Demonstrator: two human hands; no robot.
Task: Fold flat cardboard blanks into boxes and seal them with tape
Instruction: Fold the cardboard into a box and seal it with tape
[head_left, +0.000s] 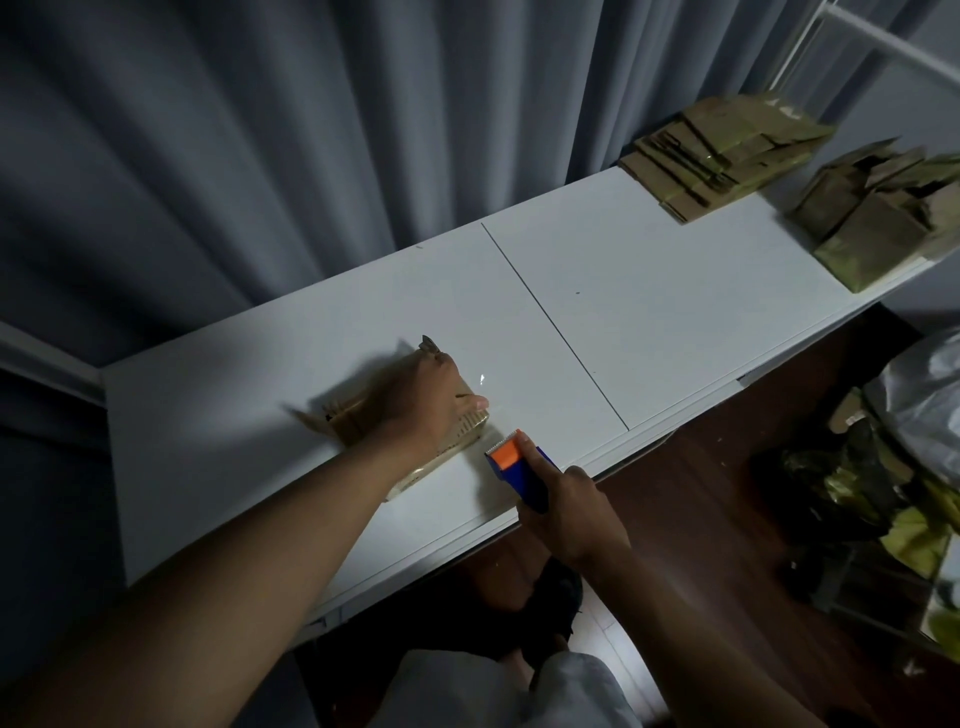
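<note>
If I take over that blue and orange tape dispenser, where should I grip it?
Probably the blue handle of the blue and orange tape dispenser, from the near side, where the right hand holds it: its orange toothed cutter end points away, toward the table.

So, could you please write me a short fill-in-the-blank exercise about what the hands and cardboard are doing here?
1. The left hand presses down on a cardboard ____ on the white table.
2. The right hand grips a blue and ____ tape dispenser.
3. The stack of flat blanks lies at the table's far ____ end.
4. Behind the table hangs a grey ____.

Missing words: box; orange; right; curtain
</note>
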